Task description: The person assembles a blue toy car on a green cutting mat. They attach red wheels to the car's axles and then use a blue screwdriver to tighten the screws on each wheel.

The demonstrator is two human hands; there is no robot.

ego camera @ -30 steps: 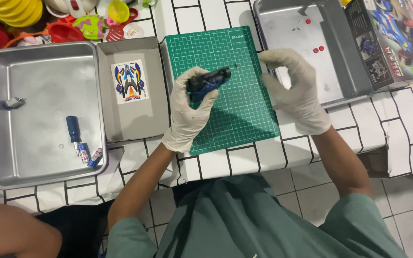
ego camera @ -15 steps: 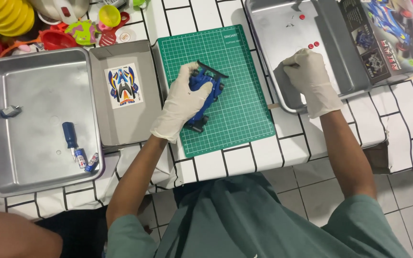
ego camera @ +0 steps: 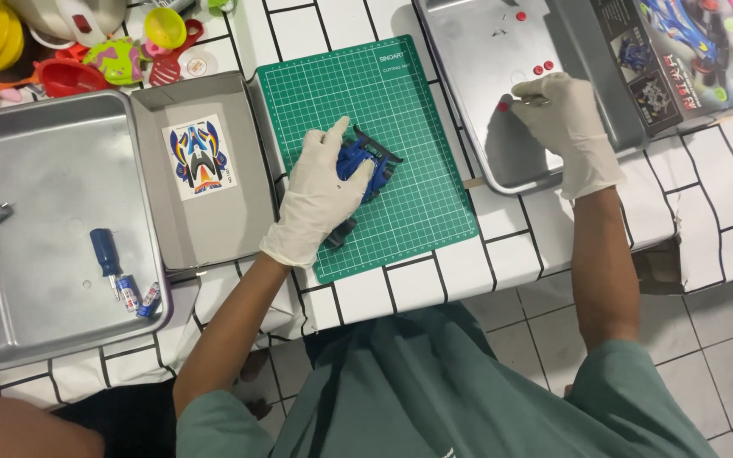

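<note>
In the head view, the gloved left hand (ego camera: 320,199) grasps a blue toy car chassis (ego camera: 365,168) on the green cutting mat (ego camera: 409,102) at frame centre. The gloved right hand (ego camera: 563,119), upper right, pinches a small red part (ego camera: 504,107) over the metal tray (ego camera: 468,51).

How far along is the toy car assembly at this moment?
Partly done: the blue car body sits assembled on the green cutting mat under the left hand. In hand: the right hand picks at a small part in the right tray. Left: red pieces and sticker sheet unused.
</note>
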